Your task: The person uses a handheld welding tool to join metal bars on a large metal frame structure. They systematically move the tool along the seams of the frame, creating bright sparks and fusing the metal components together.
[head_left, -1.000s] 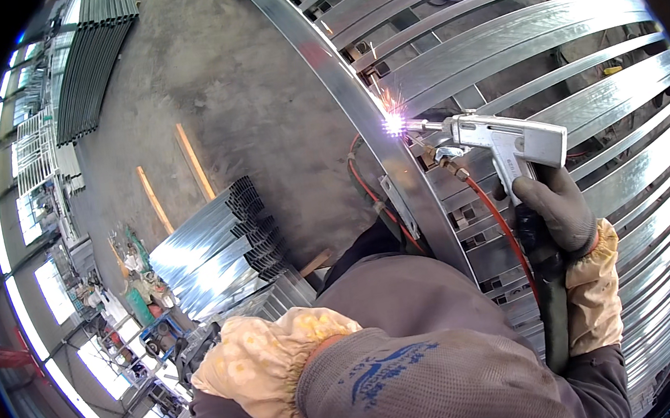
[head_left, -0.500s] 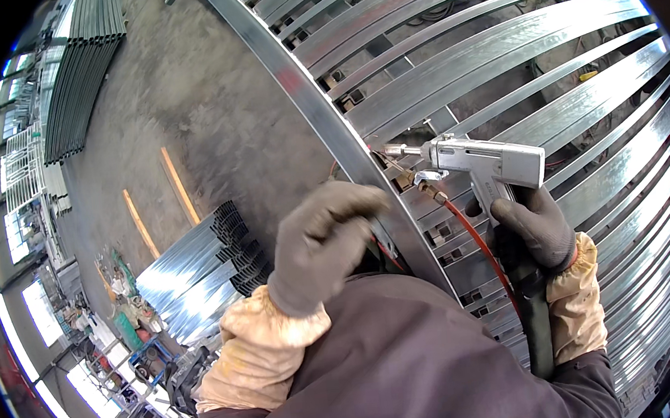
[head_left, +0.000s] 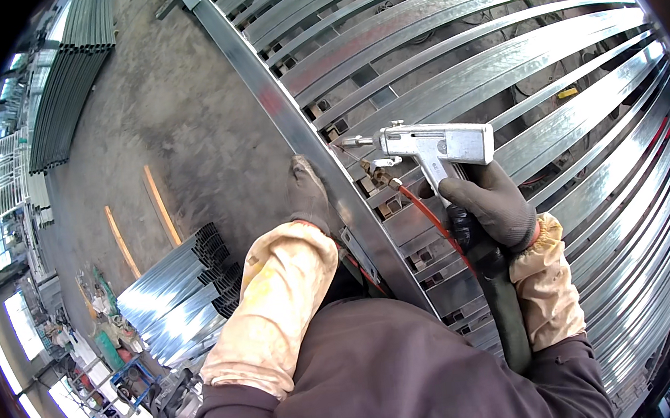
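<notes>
My right hand, in a dark grey glove, is wrapped round the grip of a silver, pistol-shaped welding gun. The gun's narrow nozzle points left, with its tip by the inner edge of a long steel beam. A red hose runs from the brass fitting under the nozzle; a thick black cable trails down from the grip. My left hand, also gloved, is at the beam's outer side, seen edge-on. How its fingers are bent, and whether they touch the beam, is hard to see.
Parallel galvanized bars spread right from the beam, with gaps between them. On the floor to the left lie a bundle of shiny steel profiles and two wooden strips. More stacked tubes are at the far left.
My left hand has moved forward from above the beam to its outer side. The welding gun and my right hand appear further left in the picture; the whole view has shifted slightly too.
</notes>
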A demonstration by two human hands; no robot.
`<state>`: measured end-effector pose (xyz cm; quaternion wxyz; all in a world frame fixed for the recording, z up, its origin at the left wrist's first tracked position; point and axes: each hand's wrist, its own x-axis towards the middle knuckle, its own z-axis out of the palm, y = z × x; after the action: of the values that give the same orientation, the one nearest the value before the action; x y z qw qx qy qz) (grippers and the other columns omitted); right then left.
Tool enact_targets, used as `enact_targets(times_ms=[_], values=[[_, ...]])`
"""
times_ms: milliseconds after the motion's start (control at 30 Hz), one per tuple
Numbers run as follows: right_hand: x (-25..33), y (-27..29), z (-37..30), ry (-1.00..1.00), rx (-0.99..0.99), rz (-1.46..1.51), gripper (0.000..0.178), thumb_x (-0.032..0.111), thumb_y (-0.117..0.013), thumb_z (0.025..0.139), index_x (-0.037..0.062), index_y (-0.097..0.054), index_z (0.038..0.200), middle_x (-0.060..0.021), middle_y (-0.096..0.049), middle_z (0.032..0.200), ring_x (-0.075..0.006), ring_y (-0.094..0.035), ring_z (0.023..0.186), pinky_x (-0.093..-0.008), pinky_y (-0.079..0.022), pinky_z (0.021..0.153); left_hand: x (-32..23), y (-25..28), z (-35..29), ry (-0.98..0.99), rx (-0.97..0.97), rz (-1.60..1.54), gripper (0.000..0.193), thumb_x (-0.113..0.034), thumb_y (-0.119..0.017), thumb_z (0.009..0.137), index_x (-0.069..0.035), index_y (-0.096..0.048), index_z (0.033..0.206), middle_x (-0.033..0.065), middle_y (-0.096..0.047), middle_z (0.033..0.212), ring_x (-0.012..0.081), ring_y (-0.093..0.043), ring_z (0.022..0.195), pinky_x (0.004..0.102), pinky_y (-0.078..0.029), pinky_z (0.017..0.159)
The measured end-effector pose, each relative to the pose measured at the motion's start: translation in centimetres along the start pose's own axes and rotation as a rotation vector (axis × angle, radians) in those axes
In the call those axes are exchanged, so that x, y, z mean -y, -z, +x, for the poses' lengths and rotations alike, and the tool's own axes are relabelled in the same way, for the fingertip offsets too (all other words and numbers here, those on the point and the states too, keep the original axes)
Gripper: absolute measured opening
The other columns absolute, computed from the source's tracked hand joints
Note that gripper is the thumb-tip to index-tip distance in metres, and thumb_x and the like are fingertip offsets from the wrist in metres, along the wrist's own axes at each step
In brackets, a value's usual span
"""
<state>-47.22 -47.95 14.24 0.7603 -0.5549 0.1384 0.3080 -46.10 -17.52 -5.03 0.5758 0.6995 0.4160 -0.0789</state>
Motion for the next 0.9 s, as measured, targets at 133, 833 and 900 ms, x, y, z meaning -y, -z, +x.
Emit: enact_targets(times_ms=[133,833,900], values=[[-0.1,0.0,0.6,-0.023,-0.008,-0.014,0.055,0.023,-0.076,0.095,-0.0069,-0.051,0.134,-0.0122,-0.066,0.099,-0.0169,-0.069,0.069,-0.0312,-0.056,0.06,0.7,-2.5,0.3,-0.203,-0.188,0.005,0.058,-0.047,-0.041,0.111,0.002,-0.063,0.132,0.0246,-0.072,0.118,0.0391,-0.068,0.106,0.0433,-0.051,0.093],[-0.1,0.0,1.1,-0.041,0.037,-0.074,0.051,0.022,-0.073,0.097,-0.0054,-0.052,0.134,-0.0095,-0.067,0.098,-0.0137,-0.068,0.069,-0.0285,-0.056,0.061,-1.4,-2.4,-2.0,-0.212,-0.219,0.193,0.06,-0.045,-0.037,0.111,0.005,-0.058,0.138,0.0302,-0.064,0.134,0.0472,-0.058,0.127,0.0471,-0.045,0.108],[-0.1,0.1,1.0,-0.038,0.045,-0.072,0.05,0.022,-0.073,0.097,-0.0054,-0.052,0.133,-0.0093,-0.067,0.098,-0.0137,-0.068,0.069,-0.0283,-0.056,0.061,-1.4,-2.5,-2.0,-0.216,-0.221,0.187,0.061,-0.045,-0.037,0.111,0.005,-0.058,0.139,0.0301,-0.064,0.134,0.0473,-0.058,0.127,0.0473,-0.045,0.108]])
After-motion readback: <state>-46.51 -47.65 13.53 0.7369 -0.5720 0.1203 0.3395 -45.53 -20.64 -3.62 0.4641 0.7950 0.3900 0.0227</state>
